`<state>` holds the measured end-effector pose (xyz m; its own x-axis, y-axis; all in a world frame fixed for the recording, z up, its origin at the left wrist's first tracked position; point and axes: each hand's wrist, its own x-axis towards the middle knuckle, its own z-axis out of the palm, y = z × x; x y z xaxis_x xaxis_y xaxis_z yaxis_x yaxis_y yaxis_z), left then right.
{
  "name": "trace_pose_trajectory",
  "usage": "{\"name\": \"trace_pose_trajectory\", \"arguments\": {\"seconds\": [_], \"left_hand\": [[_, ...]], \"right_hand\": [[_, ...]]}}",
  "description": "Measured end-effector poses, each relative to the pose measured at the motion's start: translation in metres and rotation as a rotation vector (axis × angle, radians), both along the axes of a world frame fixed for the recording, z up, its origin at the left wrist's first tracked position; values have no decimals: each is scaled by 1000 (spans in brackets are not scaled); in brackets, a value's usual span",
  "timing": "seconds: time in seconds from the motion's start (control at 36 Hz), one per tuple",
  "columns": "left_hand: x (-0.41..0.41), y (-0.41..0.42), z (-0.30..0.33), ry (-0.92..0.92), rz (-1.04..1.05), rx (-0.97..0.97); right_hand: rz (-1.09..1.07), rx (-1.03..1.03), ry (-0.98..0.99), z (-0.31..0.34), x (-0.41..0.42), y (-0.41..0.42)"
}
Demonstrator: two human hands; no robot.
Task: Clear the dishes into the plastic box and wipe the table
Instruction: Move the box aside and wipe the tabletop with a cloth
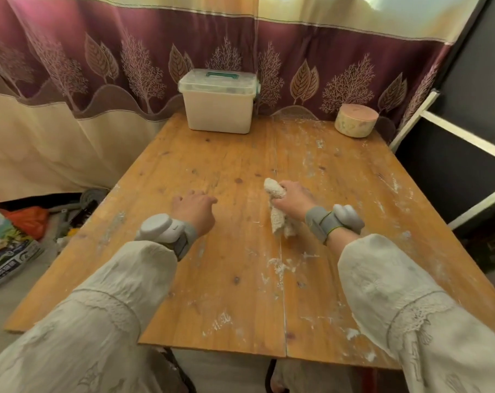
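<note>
One counter (pixel 212 171), wooden, two boards with a seam down the centre, white-smeared at lower right. One plastic box (pixel 218 104), lid closed, green handle, at the far edge, upper centre of frame, against the curtain (pixel 99 58). One round tin (pixel 355 120) at the upper right corner. One cloth (pixel 277 211), bunched, mid-frame, on the counter. Right hand (pixel 293 201): fingers curled tight around the cloth. Left hand (pixel 195 209): fingers loosely bent, tips touching the wood, holding nothing. Wide bare boards between hands and box. Bags and clutter (pixel 11 236) on the floor, left edge.
</note>
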<state>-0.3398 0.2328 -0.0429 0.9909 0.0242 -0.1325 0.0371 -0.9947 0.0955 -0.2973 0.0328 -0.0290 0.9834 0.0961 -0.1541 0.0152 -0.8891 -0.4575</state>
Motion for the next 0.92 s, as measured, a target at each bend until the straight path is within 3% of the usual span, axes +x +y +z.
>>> {"name": "trace_pose_trajectory", "arguments": {"seconds": [0.11,0.19,0.31,0.42,0.5,0.61,0.78,0.92], "left_hand": [[5,36,-11,5,94,37],[8,58,-26,-50,107,-42],[12,64,-31,-101,84,-38],[15,61,-25,-63,75,23],[13,63,-27,-68,52,41],[11,64,-33,-94,58,20],[2,63,-36,-85,30,46],[-1,62,-33,45,24,59]], "right_hand": [[-45,-199,21,-20,0,8],[-39,-308,1,-34,-7,29],[105,-254,-48,-32,-11,73],[258,-14,61,-24,-8,109],[180,101,-43,-19,-8,105],[26,-45,-248,-15,-13,70],[-106,-267,-58,-33,-27,54],[153,-210,55,-33,-23,96]]}}
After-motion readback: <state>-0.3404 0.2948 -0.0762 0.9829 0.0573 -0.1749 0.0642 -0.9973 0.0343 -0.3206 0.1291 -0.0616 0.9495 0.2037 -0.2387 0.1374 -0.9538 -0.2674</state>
